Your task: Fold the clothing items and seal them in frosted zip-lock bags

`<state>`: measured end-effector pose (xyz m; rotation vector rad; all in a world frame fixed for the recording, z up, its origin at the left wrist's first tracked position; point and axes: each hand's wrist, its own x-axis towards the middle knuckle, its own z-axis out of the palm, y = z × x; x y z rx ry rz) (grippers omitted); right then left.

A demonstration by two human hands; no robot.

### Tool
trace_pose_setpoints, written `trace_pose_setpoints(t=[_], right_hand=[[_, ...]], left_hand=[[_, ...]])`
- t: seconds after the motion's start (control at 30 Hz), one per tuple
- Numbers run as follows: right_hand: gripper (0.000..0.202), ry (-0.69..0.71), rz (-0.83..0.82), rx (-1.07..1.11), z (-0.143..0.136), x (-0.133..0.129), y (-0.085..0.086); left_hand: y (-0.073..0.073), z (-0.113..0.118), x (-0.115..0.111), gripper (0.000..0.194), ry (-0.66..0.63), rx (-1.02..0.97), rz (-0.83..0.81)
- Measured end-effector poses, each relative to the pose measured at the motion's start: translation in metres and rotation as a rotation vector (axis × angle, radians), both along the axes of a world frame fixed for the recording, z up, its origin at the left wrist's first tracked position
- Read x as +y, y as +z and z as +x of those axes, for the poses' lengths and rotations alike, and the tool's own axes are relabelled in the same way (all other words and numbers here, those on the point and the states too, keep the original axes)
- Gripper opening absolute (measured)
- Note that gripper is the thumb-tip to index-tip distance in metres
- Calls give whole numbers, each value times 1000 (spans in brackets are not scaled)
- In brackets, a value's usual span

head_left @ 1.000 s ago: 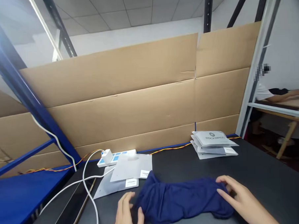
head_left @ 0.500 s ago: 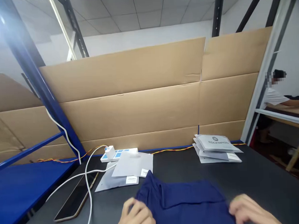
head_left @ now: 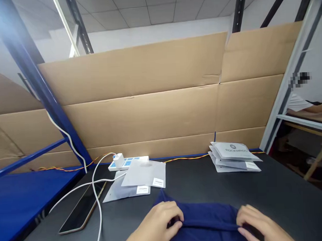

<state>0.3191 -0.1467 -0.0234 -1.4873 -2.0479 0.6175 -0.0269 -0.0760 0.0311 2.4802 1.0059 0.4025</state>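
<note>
A navy blue cloth (head_left: 208, 235), perhaps a garment, lies on the black table at the bottom of the head view, running out of the frame. A fold crosses it between my hands. My left hand (head_left: 165, 221) pinches the cloth at the left end of that fold, thumb against fingers. At the right end, my right hand (head_left: 254, 221) grips the cloth's edge the same way. The lower part of the cloth is cut off by the frame.
Flat frosted bags (head_left: 144, 174) lie by a white power strip (head_left: 136, 159). A phone (head_left: 83, 211) rests under a white cable (head_left: 96, 205). Stacked bags (head_left: 233, 156) sit at the back right, before a cardboard wall (head_left: 150, 114). Another person (head_left: 301, 102) is beyond the right post.
My left hand has moved right and up onto the cloth, and my right hand slightly inward. Both now pinch the fold; the cloth's upper part has shifted and looks narrower.
</note>
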Motion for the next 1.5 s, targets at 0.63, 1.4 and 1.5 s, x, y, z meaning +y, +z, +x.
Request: trace_pose_setpoints(t=[0.63,1.4,1.5], right_hand=[[26,-88,134,85,-4,155,-22],[39,-5,6,105,21,153,-19],[39,2,-10,100,22,153,-18]], left_hand=[[-49,-18,144,38,137,-379,-289],[-58,-28,149,31,184,-292,-212],[-57,-28,149,31,184,-279,-201]])
